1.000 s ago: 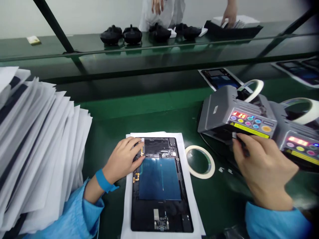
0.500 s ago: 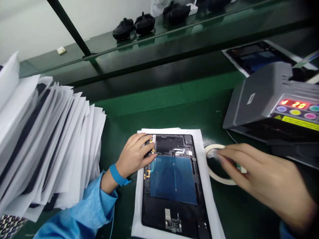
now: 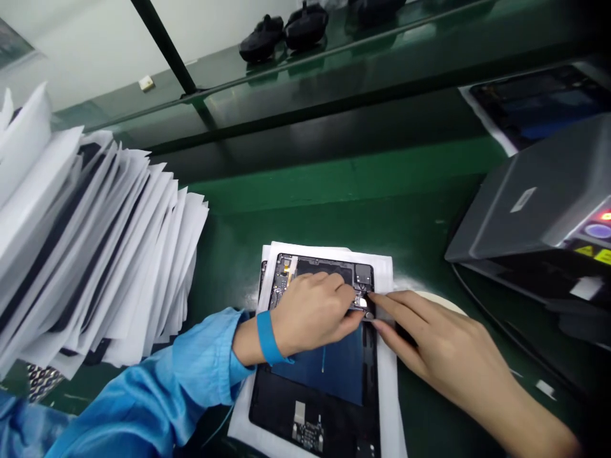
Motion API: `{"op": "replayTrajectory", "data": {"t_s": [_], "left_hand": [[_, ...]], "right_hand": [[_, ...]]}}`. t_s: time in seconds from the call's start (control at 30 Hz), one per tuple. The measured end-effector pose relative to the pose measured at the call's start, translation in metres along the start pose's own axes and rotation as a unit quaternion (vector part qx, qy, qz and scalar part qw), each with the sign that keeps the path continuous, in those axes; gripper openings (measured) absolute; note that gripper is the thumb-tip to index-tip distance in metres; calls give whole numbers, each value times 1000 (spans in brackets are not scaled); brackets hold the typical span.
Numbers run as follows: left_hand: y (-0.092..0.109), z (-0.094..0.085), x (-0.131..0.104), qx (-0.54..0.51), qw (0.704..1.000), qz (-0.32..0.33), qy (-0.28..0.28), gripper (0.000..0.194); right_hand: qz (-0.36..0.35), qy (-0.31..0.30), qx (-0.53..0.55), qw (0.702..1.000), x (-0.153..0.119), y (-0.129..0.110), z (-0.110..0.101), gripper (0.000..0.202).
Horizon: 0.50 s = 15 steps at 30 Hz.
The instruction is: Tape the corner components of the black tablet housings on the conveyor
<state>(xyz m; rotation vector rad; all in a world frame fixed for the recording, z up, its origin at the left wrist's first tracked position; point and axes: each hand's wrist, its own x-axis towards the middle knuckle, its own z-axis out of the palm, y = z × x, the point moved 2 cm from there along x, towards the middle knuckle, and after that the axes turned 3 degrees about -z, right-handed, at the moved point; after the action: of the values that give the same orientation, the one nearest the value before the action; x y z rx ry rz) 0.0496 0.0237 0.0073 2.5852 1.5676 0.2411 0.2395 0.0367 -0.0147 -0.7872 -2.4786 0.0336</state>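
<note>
An opened tablet [image 3: 329, 413] with a dark frame and a blue panel lies on white foam sheets [image 3: 389, 375]. My left hand [image 3: 312, 312], with a blue wrist strap, reaches across the tablet's upper part, fingers bent together near its right edge. From the right, my right hand [image 3: 429, 337] meets it there, thumb and forefinger close together at the tablet's edge. What either hand pinches is too small and hidden to name. Beneath my right hand, a roll of cream tape [image 3: 442, 301] is mostly covered.
White foam sleeves [image 3: 119, 254] with dark sheets between them stand at the left. A grey machine [image 3: 534, 191] with lit buttons is at the right, its cable on the green bench. Another tablet [image 3: 539, 105] lies behind it. Black objects [image 3: 305, 27] sit on the shelf.
My left hand has moved right across the tablet from its left edge. My right hand has moved left from the tape roll to the tablet's right edge. The view has shifted.
</note>
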Motion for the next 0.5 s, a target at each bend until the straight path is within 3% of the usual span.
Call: {"op": "replayTrajectory", "data": {"t_s": [0.17,0.5], "left_hand": [[2,8,4,-21,1000,-11,6,21],[-1,10,4,-114,992,24,51,32]], "right_hand": [[-1,-6,3,1000,0,3,0,28],[16,-6,17,1000,0,4,0,25]]}}
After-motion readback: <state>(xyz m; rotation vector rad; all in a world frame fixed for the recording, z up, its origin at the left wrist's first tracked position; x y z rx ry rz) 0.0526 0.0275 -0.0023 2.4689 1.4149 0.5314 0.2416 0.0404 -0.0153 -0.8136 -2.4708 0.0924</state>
